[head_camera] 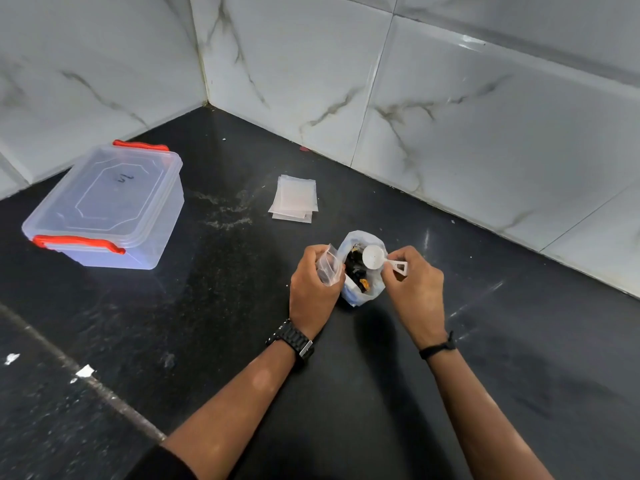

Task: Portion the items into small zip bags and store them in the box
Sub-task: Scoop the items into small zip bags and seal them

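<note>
Right hand (414,289) pinching the flat handle of a white scoop (375,257), fingers curled tight around it. Scoop's long axis running roughly level, handle toward the right, bowl pointing left and hanging over the open mouth of the source bag (362,271). Bowl looks empty from here, though hard to be sure.

Left hand (311,282) curled round a small zip bag (329,265), held just beside the source bag, upright and a little tilted, mouth up. Nothing visibly inside it.

Dark pieces heaped in the source bag on the black counter (173,323).

Further out: stack of spare zip bags (294,199) lying flat, unfilled. Well off to the left, the clear box (104,209), lid on, red clips (78,242) down, no filled bags visible inside. Early days by the look of it: scooping, sealing, boxing all left.
</note>
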